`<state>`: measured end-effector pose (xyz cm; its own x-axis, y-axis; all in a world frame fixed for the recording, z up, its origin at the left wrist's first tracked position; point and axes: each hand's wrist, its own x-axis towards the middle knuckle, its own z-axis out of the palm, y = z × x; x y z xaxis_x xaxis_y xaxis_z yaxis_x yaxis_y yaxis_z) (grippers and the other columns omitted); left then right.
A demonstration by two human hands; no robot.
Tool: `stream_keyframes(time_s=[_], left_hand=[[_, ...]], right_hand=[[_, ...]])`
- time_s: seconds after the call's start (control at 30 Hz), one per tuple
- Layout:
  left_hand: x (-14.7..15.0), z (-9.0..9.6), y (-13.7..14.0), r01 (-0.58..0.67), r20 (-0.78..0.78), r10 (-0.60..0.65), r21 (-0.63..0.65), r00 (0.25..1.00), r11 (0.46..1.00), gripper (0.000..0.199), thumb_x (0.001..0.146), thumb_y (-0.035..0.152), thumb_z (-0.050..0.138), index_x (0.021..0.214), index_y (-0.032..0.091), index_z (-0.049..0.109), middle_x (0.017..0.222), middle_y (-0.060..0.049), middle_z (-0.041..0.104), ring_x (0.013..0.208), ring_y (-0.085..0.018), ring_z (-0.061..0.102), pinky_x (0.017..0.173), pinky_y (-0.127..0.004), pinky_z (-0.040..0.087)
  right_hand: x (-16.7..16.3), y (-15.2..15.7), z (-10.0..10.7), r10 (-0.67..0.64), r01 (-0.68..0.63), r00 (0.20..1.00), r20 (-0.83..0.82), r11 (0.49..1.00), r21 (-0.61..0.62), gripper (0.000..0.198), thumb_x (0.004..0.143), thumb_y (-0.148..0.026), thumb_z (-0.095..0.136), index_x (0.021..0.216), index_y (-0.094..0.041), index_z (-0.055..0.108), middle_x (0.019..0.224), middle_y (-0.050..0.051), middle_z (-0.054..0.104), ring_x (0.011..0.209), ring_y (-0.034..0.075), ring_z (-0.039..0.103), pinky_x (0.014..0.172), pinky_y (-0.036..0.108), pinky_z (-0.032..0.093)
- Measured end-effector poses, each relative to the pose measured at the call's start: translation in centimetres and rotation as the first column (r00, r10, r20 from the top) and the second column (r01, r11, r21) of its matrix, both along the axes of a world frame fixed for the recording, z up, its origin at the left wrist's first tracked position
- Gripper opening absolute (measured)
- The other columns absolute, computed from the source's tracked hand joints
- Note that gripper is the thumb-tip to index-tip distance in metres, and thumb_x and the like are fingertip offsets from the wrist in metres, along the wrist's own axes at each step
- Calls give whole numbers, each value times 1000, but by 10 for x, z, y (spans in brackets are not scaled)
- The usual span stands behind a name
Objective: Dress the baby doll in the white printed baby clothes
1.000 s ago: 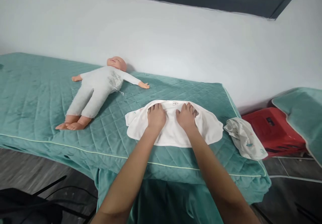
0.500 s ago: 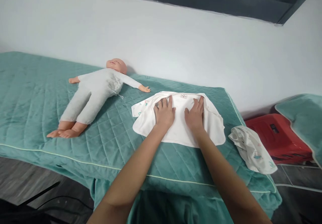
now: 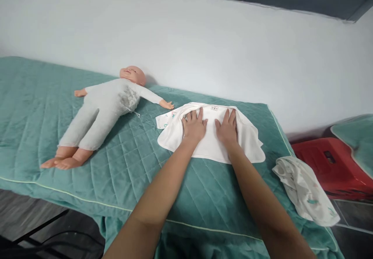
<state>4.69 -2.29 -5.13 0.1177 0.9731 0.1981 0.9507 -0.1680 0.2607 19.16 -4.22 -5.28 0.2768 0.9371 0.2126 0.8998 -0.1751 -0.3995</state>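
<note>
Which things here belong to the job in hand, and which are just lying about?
In use, judging by contact:
white garment, under left hand and right hand
green quilted cover, beneath it

Seemingly just lying about, untouched:
doll, face up
crumpled printed cloth
red plastic object

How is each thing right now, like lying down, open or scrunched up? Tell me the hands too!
White garment: laid out, label showing
Left hand: open, palm down on the garment
Right hand: open, palm down on the garment
Doll: on its back, arms spread
Patterned cloth: scrunched up
Red plastic thing: partly hidden
</note>
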Motion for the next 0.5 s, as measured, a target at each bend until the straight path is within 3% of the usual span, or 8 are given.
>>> stream_keyframes(time_s=[0.2,0.5], left_hand=[[2,-4,7,-11,-18,10,-54,1000,999,67,102,50,22,159,15,30,160,-15,40,146,-34,35,119,-56,29],[7,-4,17,-27,-8,27,-97,1000,995,69,102,47,23,155,4,33,159,-19,40,148,-32,36,122,-46,30]], right_hand=[[2,6,-5,24,-26,1000,-15,992,-125,81,99,-51,32,160,0,14,169,22,1,156,34,13,125,47,19],[-1,7,-3,35,-34,999,0,974,-225,82,102,-49,25,157,10,13,166,28,8,156,34,14,126,43,15]])
